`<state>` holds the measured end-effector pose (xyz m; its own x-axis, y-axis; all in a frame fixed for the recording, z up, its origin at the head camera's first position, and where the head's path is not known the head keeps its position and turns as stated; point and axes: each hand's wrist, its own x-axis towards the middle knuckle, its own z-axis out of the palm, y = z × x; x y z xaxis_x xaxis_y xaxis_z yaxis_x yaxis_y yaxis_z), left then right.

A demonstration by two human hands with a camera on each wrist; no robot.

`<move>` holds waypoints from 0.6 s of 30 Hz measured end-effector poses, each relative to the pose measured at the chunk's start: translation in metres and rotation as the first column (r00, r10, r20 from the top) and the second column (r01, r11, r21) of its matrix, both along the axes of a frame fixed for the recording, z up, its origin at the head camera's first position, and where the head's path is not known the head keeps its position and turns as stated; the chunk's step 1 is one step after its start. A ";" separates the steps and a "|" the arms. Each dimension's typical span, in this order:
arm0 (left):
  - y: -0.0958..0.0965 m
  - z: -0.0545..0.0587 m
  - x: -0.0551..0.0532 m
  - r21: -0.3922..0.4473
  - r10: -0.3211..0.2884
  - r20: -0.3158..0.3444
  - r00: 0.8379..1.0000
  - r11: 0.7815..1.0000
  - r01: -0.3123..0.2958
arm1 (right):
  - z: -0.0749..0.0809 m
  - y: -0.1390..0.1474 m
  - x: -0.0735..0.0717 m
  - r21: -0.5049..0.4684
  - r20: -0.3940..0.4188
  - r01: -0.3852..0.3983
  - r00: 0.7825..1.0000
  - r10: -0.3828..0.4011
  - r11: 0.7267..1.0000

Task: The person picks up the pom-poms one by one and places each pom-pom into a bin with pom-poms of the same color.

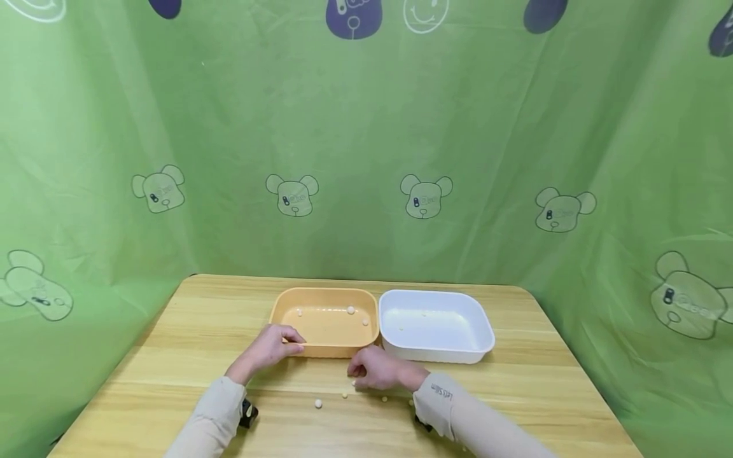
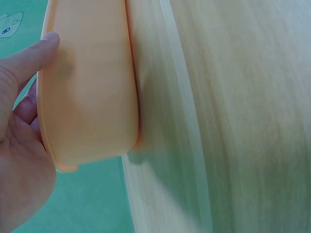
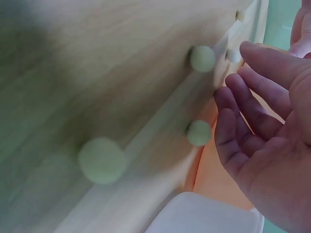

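At the front left corner of the orange tray [image 1: 332,350], my left hand [image 1: 276,345] grips the rim. Its thumb [image 2: 50,44] lies on the outer wall, and the other fingers are partly hidden behind the rim. My right hand [image 1: 378,369] is low over the table just in front of this tray, fingers bent and nothing between them. A small pale ball [image 3: 233,55] lies by its thumb tip. Other pale yellow balls [image 3: 202,58] rest on the wood around that hand. A larger white ball [image 1: 318,403] lies between the two forearms.
A white tray [image 1: 438,353] stands right beside the orange one, with small pale balls [image 1: 424,315] inside. Several white balls [image 1: 351,310] sit in the orange tray. Patterned green cloth [image 1: 361,242] surrounds the wooden table [image 1: 538,381] at the back and sides.
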<state>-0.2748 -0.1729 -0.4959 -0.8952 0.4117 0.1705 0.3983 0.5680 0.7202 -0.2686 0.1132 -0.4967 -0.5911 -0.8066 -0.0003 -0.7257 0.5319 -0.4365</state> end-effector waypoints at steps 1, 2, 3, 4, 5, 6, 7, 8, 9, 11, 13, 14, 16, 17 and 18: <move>0.000 0.000 0.000 -0.001 -0.001 -0.002 1.000 1.000 0.001 | 0.000 0.000 0.000 0.001 -0.003 -0.002 1.000 0.002 1.000; 0.000 0.000 0.000 -0.002 -0.002 -0.002 1.000 1.000 0.002 | 0.000 0.000 0.000 0.005 -0.007 -0.003 1.000 0.003 1.000; 0.000 0.000 0.000 -0.003 -0.002 -0.005 1.000 1.000 0.002 | 0.000 0.000 0.000 0.009 -0.006 -0.001 1.000 0.001 1.000; 0.000 0.001 0.000 -0.004 0.000 -0.005 1.000 1.000 0.000 | 0.000 0.001 0.000 0.013 -0.008 -0.002 1.000 0.002 1.000; 0.000 0.001 0.000 -0.005 0.002 -0.005 1.000 1.000 -0.002 | 0.001 0.001 0.001 0.017 -0.007 -0.001 1.000 0.001 1.000; 0.000 0.001 0.000 -0.007 0.004 -0.007 1.000 1.000 -0.004 | 0.001 0.000 0.001 0.020 -0.008 -0.001 1.000 0.001 1.000; 0.000 0.001 0.001 -0.007 0.007 -0.007 1.000 1.000 -0.007 | 0.001 0.000 0.001 0.022 -0.011 -0.003 1.000 0.003 1.000; 0.000 0.001 0.000 -0.007 0.008 -0.007 1.000 1.000 -0.009 | 0.002 0.000 0.001 0.024 -0.015 -0.006 1.000 0.006 1.000; 0.001 0.001 0.000 -0.005 0.009 -0.010 1.000 1.000 -0.009 | 0.002 0.000 0.002 0.023 -0.013 -0.008 1.000 0.008 1.000; 0.000 0.001 0.000 -0.002 0.010 -0.014 1.000 1.000 -0.010 | 0.002 -0.001 0.002 0.027 -0.013 -0.012 1.000 0.013 1.000; 0.000 0.000 -0.001 0.003 0.007 -0.018 1.000 1.000 -0.007 | 0.001 -0.001 0.002 0.035 -0.020 -0.018 1.000 0.019 0.999; 0.000 0.000 -0.001 0.004 0.005 -0.021 1.000 1.000 -0.005 | 0.000 -0.001 0.002 0.039 -0.022 -0.020 1.000 0.021 0.999; 0.000 0.000 -0.001 0.005 0.002 -0.021 1.000 1.000 -0.002 | -0.001 -0.001 0.001 0.048 -0.028 -0.021 0.999 0.023 0.999; 0.000 0.000 -0.001 0.004 0.002 -0.018 1.000 1.000 -0.002 | -0.002 -0.002 0.001 0.050 -0.032 -0.023 0.999 0.025 0.998; 0.000 0.000 -0.001 0.005 0.001 -0.017 1.000 1.000 -0.001 | -0.002 -0.002 0.001 0.053 -0.037 -0.023 0.999 0.025 0.998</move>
